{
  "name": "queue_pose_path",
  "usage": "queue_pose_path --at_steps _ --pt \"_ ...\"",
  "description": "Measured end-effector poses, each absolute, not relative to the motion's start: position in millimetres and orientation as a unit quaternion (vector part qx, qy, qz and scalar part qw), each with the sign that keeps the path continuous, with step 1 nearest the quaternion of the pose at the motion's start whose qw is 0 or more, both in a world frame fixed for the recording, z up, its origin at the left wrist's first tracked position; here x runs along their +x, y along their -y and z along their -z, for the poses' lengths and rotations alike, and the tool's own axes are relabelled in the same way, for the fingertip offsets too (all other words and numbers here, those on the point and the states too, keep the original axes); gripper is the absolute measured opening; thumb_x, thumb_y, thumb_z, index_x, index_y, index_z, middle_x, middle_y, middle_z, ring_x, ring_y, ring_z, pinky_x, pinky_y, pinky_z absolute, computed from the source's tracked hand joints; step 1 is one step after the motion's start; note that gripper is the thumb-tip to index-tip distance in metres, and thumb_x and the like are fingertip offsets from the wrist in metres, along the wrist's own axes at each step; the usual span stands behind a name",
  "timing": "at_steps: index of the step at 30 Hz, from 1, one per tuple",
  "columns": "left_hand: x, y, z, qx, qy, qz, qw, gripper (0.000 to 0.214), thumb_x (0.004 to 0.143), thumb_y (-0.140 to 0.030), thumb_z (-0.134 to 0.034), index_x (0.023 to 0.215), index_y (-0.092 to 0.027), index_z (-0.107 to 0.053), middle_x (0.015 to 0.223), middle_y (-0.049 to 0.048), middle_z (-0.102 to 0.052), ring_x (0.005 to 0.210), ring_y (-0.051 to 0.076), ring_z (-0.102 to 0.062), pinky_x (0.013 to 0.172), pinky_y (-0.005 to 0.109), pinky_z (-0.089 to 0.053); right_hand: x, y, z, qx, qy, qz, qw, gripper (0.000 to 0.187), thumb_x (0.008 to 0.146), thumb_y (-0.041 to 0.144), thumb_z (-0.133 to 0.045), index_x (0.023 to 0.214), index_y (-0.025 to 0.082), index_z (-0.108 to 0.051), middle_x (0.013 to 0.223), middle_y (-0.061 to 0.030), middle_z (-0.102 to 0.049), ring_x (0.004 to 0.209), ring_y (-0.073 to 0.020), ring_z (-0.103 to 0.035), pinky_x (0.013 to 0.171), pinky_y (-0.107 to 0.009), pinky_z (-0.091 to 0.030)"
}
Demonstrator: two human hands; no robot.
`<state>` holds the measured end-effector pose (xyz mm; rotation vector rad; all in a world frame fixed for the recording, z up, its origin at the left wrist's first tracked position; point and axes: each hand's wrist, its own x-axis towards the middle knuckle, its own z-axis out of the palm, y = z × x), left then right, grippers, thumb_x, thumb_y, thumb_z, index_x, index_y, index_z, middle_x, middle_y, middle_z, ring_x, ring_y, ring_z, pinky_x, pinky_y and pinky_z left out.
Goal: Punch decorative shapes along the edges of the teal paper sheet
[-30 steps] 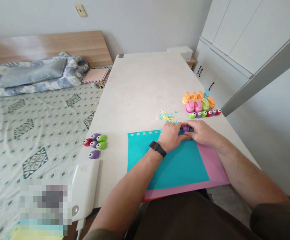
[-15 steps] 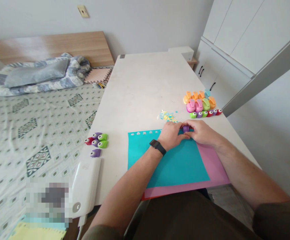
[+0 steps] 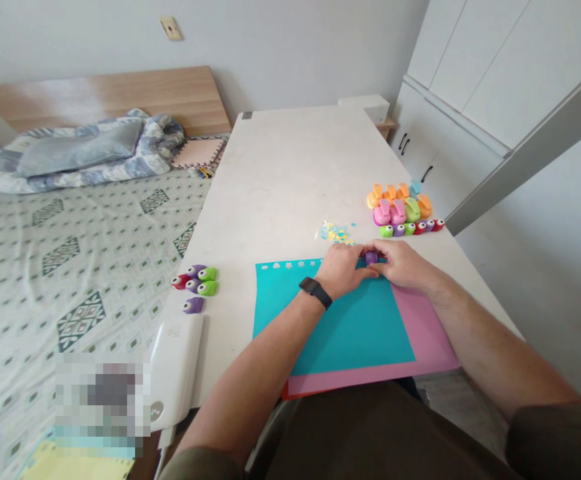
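A small purple craft punch (image 3: 371,258) sits at the far edge of a teal paper sheet (image 3: 350,327), near its right corner. My right hand (image 3: 403,263) is closed around the punch with thumb and fingers. Close beside it, my left hand (image 3: 339,272) grips the sheet's far edge, thumb on the paper and fingertips by the punch. A row of punched shapes (image 3: 289,265) runs along that edge to the left of my hand. Under the teal sheet lies a pink sheet (image 3: 427,327), with a red-orange edge showing below.
Paper cutouts (image 3: 337,233) lie scattered beyond the sheet. Larger orange, pink, green and blue punches (image 3: 397,203) stand at the right, small ones (image 3: 410,229) in front. More small punches (image 3: 195,280) and a white device (image 3: 177,370) are at the left table edge.
The view has shifted slightly. Both hands keep almost the same place around the purple punch and the sheet edge; the teal sheet's near right corner sits a little farther left.
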<state>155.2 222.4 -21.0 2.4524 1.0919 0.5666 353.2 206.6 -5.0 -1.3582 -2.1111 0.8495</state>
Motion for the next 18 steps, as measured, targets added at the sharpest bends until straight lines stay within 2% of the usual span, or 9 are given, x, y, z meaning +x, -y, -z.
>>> queue_pose_path --at_steps 13,18 --pt "153.1 -220.7 20.2 0.870 -0.398 -0.199 0.213 0.049 0.085 -0.061 -0.073 0.111 -0.020 -0.069 0.107 0.0082 -0.077 0.102 0.027 -0.071 0.090 0.036 -0.051 356.5 -206.3 2.4 -0.479 0.790 -0.301 0.236 0.028 0.081 0.020 -0.071 0.109 0.022 -0.074 0.100 -0.0035 -0.078 0.090 -0.0244 -0.070 0.081 -0.035 -0.051" --pt "152.1 -221.4 21.4 0.870 -0.393 -0.207 0.214 0.050 0.085 -0.061 -0.074 0.113 -0.020 -0.068 0.107 0.0077 -0.077 0.102 0.027 -0.071 0.090 0.037 -0.052 357.1 -206.2 3.5 -0.473 0.793 -0.299 0.241 0.031 0.081 0.019 -0.071 0.112 0.023 -0.073 0.102 -0.0033 -0.078 0.092 -0.0249 -0.070 0.083 -0.036 -0.052"
